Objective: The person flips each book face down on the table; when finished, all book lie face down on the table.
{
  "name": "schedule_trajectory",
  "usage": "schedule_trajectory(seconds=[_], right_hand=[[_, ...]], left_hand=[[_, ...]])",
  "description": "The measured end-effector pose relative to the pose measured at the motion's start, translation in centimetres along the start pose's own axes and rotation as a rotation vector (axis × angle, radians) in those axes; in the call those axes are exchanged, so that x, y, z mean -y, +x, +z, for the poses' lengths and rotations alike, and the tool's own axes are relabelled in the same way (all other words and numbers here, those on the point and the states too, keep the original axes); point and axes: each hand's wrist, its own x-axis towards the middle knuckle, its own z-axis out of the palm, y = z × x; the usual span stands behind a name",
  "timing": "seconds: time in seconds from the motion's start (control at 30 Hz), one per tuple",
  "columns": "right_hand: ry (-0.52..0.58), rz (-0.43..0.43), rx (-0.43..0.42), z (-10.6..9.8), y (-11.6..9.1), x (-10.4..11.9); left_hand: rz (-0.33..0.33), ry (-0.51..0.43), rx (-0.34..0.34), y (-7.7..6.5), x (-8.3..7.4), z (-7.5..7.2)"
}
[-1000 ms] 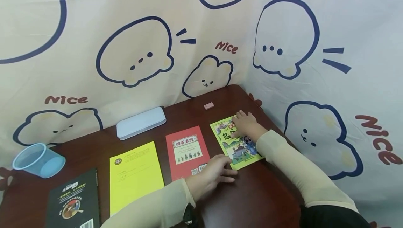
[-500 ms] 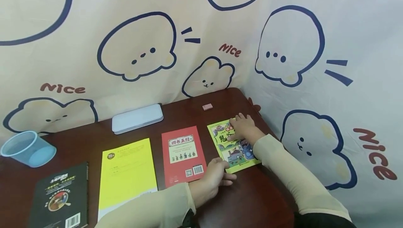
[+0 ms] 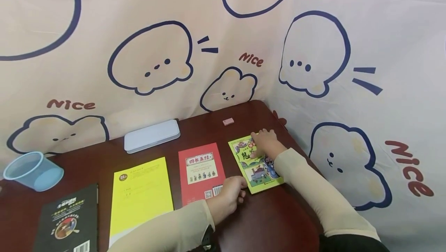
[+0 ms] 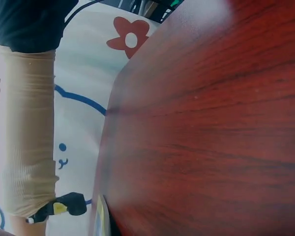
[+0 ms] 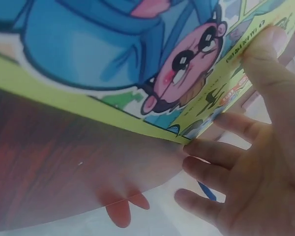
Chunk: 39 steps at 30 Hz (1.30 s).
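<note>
A comic-style book with a yellow-green border and cartoon pictures lies at the right end of the dark wood table. My right hand is over its upper right part. In the right wrist view the thumb presses on the cover while the other fingers lie along the book's edge. Beside the lower left edge of that book is my left hand, fingers loosely bent and nothing visible in them. Whether its fingertips touch the book I cannot tell. The left wrist view has table surface and a sliver of the book, not the hand.
Left of the hands lie a red book, a yellow book and a black book. A light pencil case, a pink eraser and a tipped blue cup are farther back. Printed cloth hangs behind the table.
My left hand's fingers, more extended before, are now bent in closer. The right hand stays over the comic-style book. The head view has shifted slightly.
</note>
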Motion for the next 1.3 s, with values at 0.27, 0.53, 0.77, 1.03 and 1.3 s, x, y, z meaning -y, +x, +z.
schedule_trajectory(seconds=[0.27,0.53,0.77,1.03,1.3], right_hand=[[0.132,-0.006,0.075,-0.5,-0.2,-0.9],[0.485,-0.019,0.157,-1.8,-0.4,-2.3],[0.561,0.025,0.157,-2.1,-0.3,-2.1],[0.554,0.022,0.134,-2.2,0.6,-0.7],[0.936,-0.129,-0.028,-0.4,1.0,1.2]], left_hand=[[0.077,0.111,0.097,1.9,0.3,0.4],[0.215,0.141,0.031,2.9,-0.5,-1.6],[0.348,0.117,0.087,2.8,-2.4,-2.8],[0.638,0.509,0.150,1.7,-4.2,-4.3],[0.778,0.735,0.140,0.3,-5.1,-4.3]])
